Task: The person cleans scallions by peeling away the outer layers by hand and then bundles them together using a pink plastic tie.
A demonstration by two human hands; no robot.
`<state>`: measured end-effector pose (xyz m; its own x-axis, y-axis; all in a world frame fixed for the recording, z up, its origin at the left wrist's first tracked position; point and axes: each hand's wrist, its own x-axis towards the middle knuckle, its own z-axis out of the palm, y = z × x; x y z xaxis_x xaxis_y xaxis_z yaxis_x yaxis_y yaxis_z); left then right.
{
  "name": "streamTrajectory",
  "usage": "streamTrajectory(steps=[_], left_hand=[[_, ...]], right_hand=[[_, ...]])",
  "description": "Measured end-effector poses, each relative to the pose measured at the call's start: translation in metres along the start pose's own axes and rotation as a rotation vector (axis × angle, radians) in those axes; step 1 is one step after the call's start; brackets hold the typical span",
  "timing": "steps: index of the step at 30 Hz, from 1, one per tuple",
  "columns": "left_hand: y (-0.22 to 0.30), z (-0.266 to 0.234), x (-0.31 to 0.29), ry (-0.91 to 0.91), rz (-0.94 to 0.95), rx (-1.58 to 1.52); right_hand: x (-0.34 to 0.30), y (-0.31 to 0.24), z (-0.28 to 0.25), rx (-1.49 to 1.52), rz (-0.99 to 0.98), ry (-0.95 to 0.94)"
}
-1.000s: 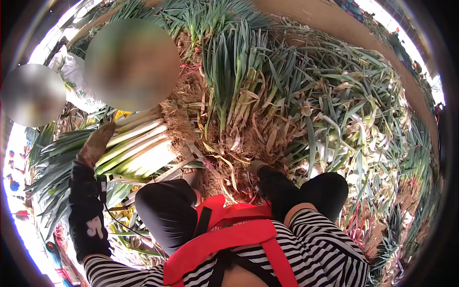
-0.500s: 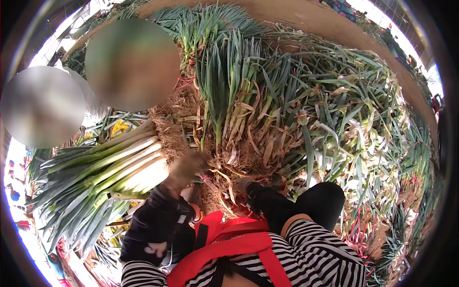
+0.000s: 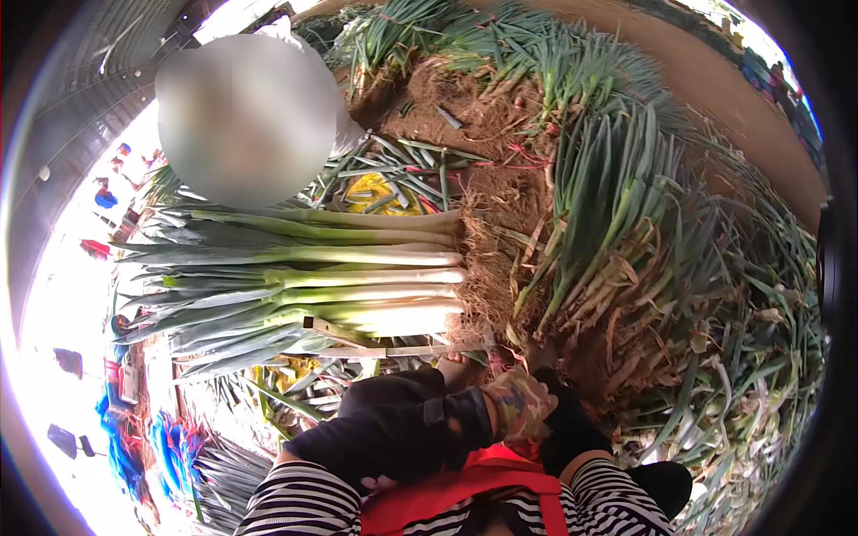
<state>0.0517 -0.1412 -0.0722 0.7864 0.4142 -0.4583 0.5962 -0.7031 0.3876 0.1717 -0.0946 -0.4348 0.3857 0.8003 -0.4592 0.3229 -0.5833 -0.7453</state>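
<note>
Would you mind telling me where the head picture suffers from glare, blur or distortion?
Head view: the left rim is blown out white by daylight; a blurred round patch sits upper left; fisheye bending curves the edges, with black corners. The cleaned leek bundle is sharp and evenly lit, its white stalks brightly lit; the gloved left hand lies in softer shade.

The leek stalks (image 3: 357, 286) look smooth and waxy, their white shafts glossy; the roots (image 3: 487, 286) are dry, fibrous, earth-caked. A patterned cloth glove (image 3: 518, 402) looks matt; the black sleeve (image 3: 384, 433) soft fabric.
</note>
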Motion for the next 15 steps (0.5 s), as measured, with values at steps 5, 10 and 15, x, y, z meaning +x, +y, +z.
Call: streamTrajectory(steps=[5, 10, 15], left_hand=[[-0.010, 0.005, -0.006, -0.014, -0.065, -0.079], [-0.011, -0.001, -0.010, -0.004, -0.063, -0.095], [-0.003, -0.006, -0.007, 0.040, 0.020, -0.006]], right_hand=[[-0.010, -0.049, 0.006, -0.159, 0.179, -0.109], [0.016, -0.017, 0.010, -0.335, 0.072, -0.152], [0.045, 0.023, -0.015, -0.565, -0.208, -0.234]])
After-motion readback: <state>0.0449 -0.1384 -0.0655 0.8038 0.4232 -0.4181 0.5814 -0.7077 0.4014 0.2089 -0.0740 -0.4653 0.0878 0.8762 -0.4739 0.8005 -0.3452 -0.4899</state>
